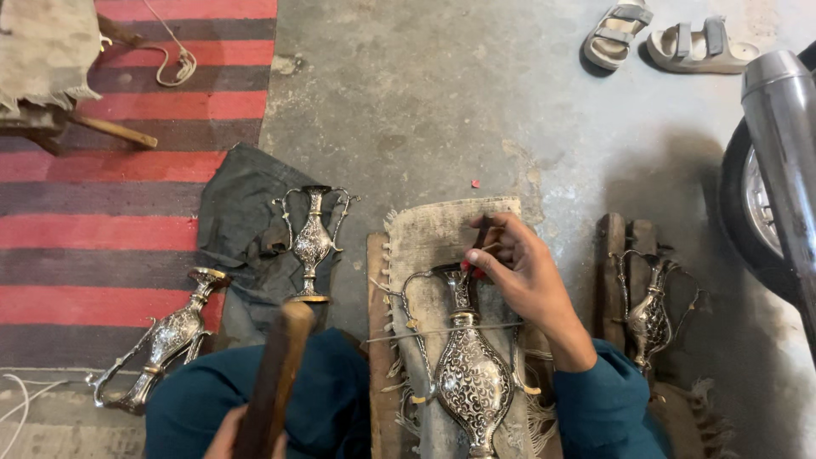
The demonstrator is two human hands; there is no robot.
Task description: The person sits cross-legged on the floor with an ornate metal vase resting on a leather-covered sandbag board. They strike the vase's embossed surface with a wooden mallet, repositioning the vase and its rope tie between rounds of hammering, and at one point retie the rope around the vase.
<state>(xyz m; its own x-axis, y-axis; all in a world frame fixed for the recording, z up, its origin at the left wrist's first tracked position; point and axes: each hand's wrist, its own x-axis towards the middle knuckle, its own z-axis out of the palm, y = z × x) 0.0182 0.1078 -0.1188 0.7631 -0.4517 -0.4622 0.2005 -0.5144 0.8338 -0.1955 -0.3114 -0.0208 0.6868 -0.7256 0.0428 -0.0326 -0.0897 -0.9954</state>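
An ornate silver vase [469, 365] with two thin handles lies on a strip of burlap [438, 229] over a wooden board, tied down by a thin cord. My right hand [514, 263] rests at the vase's neck and pinches a small dark punch tool [481, 234] against the rim. At the bottom of the view my left hand [228, 433] grips a long wooden mallet handle [276, 374], raised left of the vase. Teal sleeves cover both arms.
A second vase [313, 242] stands upright on dark cloth [242, 212]. Two others lie flat: one [166, 340] on the red striped rug, another [650, 314] on wooden blocks to the right. Sandals [667, 42] sit far back; a motorbike exhaust [786, 144] is at right.
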